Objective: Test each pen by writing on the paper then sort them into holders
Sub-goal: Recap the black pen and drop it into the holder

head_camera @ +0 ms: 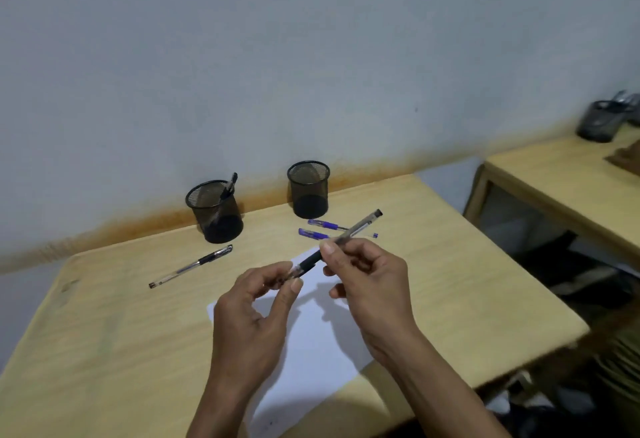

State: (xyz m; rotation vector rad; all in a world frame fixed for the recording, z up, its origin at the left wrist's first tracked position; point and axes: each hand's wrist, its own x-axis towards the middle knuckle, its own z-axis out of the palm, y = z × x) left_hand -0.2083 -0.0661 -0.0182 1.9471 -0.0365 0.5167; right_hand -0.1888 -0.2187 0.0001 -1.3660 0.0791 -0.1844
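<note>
A white sheet of paper (pixel 311 344) lies on the wooden worktop (pixel 104 333), nearest the viewer. Above it, the left hand (pixel 249 316) pinches the cap end of a black pen (pixel 341 240), apparently the cap itself, while the right hand (pixel 367 282) has its grip closed on the barrel; the pen slants up to the right. Beyond, a second black pen (pixel 190 266) lies to the left and two blue pens (pixel 323 229) to the right. Farthest, by the wall, stand the left mesh holder (pixel 214 212), containing one pen, and the right mesh holder (pixel 308 190).
</note>
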